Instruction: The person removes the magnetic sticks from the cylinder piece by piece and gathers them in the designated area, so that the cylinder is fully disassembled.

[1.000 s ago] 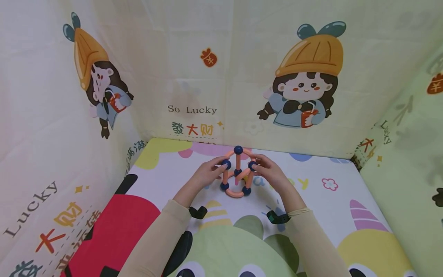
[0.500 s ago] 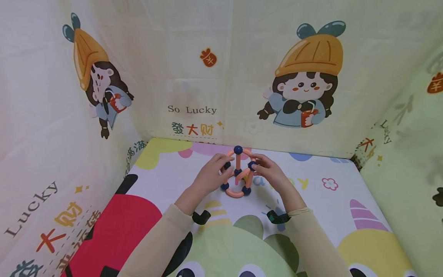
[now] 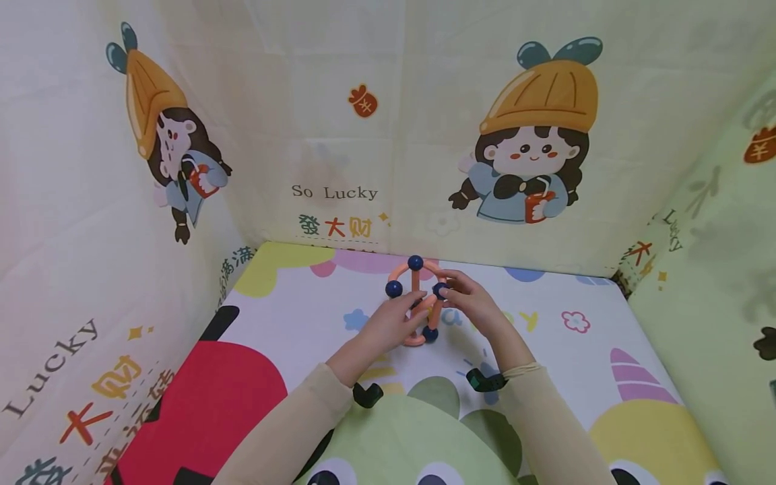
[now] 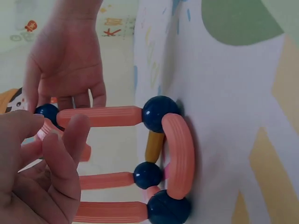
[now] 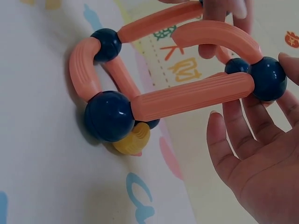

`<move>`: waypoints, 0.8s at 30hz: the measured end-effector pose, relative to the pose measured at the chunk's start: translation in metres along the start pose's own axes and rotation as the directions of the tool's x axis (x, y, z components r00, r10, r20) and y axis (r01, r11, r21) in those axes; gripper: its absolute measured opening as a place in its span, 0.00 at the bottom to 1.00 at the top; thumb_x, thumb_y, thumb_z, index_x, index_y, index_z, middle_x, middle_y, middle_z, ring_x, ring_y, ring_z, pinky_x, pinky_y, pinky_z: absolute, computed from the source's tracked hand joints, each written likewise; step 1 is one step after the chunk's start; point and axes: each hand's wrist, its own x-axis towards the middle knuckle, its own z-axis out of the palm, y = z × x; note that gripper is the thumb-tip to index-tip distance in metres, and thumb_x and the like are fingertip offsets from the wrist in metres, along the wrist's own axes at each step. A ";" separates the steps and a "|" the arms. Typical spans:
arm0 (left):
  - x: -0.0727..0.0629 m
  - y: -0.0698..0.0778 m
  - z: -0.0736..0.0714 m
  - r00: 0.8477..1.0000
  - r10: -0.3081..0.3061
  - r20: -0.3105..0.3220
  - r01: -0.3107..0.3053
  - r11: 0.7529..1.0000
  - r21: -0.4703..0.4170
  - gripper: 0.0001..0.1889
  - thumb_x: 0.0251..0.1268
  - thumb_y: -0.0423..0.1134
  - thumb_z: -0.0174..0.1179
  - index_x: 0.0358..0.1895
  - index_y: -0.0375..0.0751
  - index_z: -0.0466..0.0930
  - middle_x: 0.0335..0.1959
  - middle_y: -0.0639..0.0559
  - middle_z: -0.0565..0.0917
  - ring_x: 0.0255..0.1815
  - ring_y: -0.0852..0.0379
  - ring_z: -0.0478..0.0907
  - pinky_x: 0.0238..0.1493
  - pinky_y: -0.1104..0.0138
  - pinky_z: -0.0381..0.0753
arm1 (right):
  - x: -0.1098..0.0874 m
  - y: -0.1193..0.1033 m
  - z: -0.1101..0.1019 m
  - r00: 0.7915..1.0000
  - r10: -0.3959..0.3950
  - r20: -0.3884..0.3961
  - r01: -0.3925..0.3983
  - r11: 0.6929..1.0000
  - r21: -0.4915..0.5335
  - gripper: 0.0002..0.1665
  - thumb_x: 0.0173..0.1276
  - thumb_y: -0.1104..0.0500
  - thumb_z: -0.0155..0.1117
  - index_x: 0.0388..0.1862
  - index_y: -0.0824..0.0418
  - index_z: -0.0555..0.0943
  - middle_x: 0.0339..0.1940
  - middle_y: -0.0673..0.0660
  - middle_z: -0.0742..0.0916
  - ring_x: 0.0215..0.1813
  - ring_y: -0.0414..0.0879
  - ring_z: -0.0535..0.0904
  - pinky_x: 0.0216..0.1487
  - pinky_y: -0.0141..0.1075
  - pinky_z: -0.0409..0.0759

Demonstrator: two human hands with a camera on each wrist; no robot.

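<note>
**Right hand (image 3: 474, 296) pinches a dark blue ball (image 3: 440, 291); left hand (image 3: 391, 323) lies across the frame (image 3: 434, 318)**

Head view: the frame, salmon rods joined by dark blue balls, stands on the printed table (image 3: 545, 364) near the patterned back wall (image 3: 424, 135). The right hand holds it at its right side; the left hand covers part of its front.

Left wrist view: the left hand's fingers are bent and overlap the rods. Whether they grip one cannot be told.

Right wrist view: the right hand's thumb and fingers clasp the ball from either side. A curved rod (image 5: 226, 35) extends from that ball, its far end free, with left-hand fingers just behind. A yellow rod (image 5: 133, 140) sits low in the frame, by a base ball (image 5: 110, 116).
</note>
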 end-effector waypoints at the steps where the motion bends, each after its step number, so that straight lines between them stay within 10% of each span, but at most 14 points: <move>1: 0.001 -0.001 0.002 1.000 0.002 -0.003 -0.002 1.000 -0.011 0.20 0.74 0.53 0.54 0.66 0.63 0.70 0.38 0.58 0.79 0.36 0.58 0.75 0.30 0.68 0.76 | 0.000 0.000 0.000 1.000 -0.002 0.000 0.002 1.000 0.000 0.30 0.71 0.44 0.63 0.70 0.45 0.71 0.69 0.53 0.75 0.64 0.54 0.75 0.64 0.51 0.76; 24: -0.002 -0.017 0.001 0.998 0.063 0.000 -0.062 0.997 -0.044 0.21 0.68 0.55 0.61 0.62 0.63 0.77 0.43 0.64 0.80 0.35 0.59 0.74 0.32 0.68 0.76 | -0.001 0.001 0.000 1.000 0.022 -0.006 -0.021 1.000 0.010 0.28 0.71 0.43 0.62 0.68 0.41 0.72 0.69 0.55 0.75 0.64 0.53 0.76 0.66 0.52 0.74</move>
